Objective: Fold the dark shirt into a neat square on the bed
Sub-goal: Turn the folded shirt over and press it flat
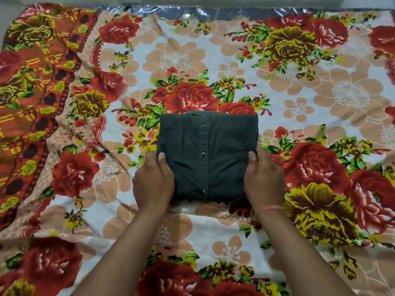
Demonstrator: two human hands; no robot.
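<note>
The dark shirt point(208, 155) is already folded into a compact, nearly square bundle, button placket up, lying on the floral bedsheet point(320, 103) near the middle of the bed. To finish well, the near edge, where loose cloth shows and bunches under the bundle, should be tucked in and the sides squared and pressed flat, with even pressure kept from both sides so that the layers are not shifted. The bundle is held between the hands: the left hand point(152, 182) is curled round its near left edge and the right hand point(264, 180) round its near right edge, thumbs laid on top, the other fingers hidden.
</note>
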